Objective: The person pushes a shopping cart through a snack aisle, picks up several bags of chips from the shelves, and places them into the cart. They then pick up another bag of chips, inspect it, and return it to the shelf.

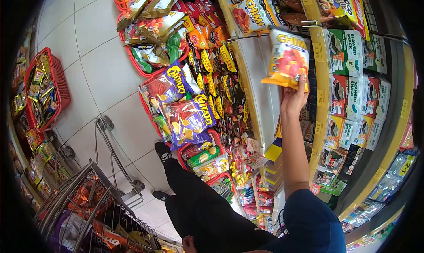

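My right hand [293, 98] is raised to the shelving and grips the lower corner of a yellow and orange Chima snack bag [289, 58], held in front of the white shelf board [260, 76]. More bags of the same brand [251, 14] lie on the shelf just beyond it. Only part of my left hand [188, 244] shows at the bottom edge, next to my black trouser leg; its fingers are too cut off to read. My arm wears a blue sleeve [311, 222].
Purple Chitato bags [190, 116] and other snacks fill red baskets [145, 67] on the tiled floor along the shelf foot. Seaweed snack boxes [353, 98] line the shelves beside the bag. A wire trolley [101, 209] with goods stands lower left. Another red basket [59, 83] sits far left.
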{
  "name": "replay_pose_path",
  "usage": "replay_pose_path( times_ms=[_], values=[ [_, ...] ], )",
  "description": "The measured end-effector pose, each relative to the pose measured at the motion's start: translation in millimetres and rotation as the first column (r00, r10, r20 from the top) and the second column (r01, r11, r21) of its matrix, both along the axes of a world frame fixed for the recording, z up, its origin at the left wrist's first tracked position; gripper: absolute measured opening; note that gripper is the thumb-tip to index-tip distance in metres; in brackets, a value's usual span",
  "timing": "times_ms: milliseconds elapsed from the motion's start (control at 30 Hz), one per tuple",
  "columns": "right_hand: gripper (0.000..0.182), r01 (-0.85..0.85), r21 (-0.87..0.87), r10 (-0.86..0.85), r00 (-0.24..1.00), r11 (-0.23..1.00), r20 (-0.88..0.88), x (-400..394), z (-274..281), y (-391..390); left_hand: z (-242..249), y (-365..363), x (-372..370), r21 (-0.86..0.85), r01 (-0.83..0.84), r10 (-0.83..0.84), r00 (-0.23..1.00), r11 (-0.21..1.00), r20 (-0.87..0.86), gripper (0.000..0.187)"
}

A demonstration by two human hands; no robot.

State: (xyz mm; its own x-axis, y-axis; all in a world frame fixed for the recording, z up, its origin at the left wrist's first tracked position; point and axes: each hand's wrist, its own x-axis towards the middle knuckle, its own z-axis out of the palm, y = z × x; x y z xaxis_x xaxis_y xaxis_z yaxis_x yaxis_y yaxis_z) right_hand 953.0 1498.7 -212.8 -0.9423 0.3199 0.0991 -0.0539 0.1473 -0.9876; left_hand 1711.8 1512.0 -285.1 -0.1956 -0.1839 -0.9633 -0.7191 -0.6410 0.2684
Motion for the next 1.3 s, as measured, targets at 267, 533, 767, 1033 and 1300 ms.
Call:
replay_pose_path(
  times_ms=[267,533,767,1033,1300],
  values=[
    [0.04,-0.168,-0.313,0.177,0.984,0.935,0.0,-76,-18,8,4,-14,-5,-0.01,0.018,-0.018,1.0,1.0,0.018,0.023],
    [0.039,-0.231,-0.326,0.188,0.969,0.917,-0.159,-107,-21,-17,-11,-4,10,0.068,0.078,-0.084,0.993,0.995,0.086,0.022],
    [0.043,-0.136,-0.276,0.058,0.961,0.952,-0.271,-74,-30,-3,-15,4,11,0.065,0.219,-0.225,0.969,0.974,0.098,0.023],
    [0.03,0.061,-0.462,-0.112,0.99,0.885,-0.083,-12,-62,24,-8,0,-4,0.105,0.111,-0.122,0.987,0.988,0.104,0.024],
    [0.038,0.157,-0.757,0.122,0.947,0.634,0.299,34,-64,38,28,-31,-47,0.035,0.105,-0.108,0.991,0.994,0.073,0.025]
  ],
)
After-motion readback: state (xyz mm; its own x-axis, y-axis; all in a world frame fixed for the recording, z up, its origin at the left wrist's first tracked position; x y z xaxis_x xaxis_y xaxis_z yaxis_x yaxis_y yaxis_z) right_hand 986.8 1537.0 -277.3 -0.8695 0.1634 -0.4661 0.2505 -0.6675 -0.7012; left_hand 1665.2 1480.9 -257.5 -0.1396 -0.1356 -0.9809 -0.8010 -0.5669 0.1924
